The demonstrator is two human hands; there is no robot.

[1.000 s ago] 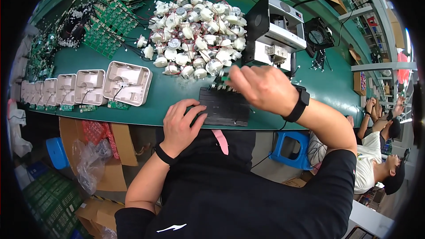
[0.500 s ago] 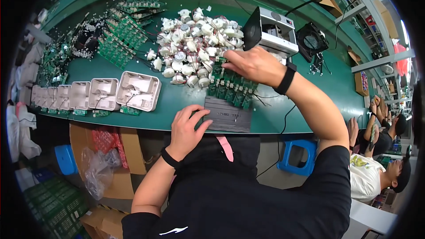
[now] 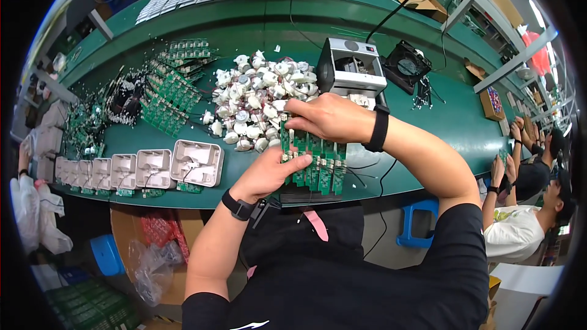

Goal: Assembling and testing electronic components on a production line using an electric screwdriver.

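A panel of green circuit boards [image 3: 323, 174] with small white connectors and thin dark wires is in front of me. My left hand [image 3: 269, 172] is closed on its left edge, the thumb lying across the front. Above it, my right hand [image 3: 336, 121] pinches the panel's upper left corner; whatever else those fingertips hold is hidden. The panel covers most of a dark grey ribbed pad [image 3: 309, 197] at the table's front edge. Just beyond my hands lies a heap of white round motor-like parts [image 3: 257, 95] with thin reddish wires.
White plastic housings [image 3: 197, 164] stand in a row on the left of the green table [image 3: 428, 146]. Behind them lie more circuit board panels [image 3: 168, 101]. A white-and-black machine [image 3: 353, 64] and a black fan [image 3: 406, 64] stand at the back right. Co-workers sit at far right.
My left hand has moved from the pad onto the panel's left edge and closed on it. The panel now sits lower over the pad, still in my right hand. The view has shifted.
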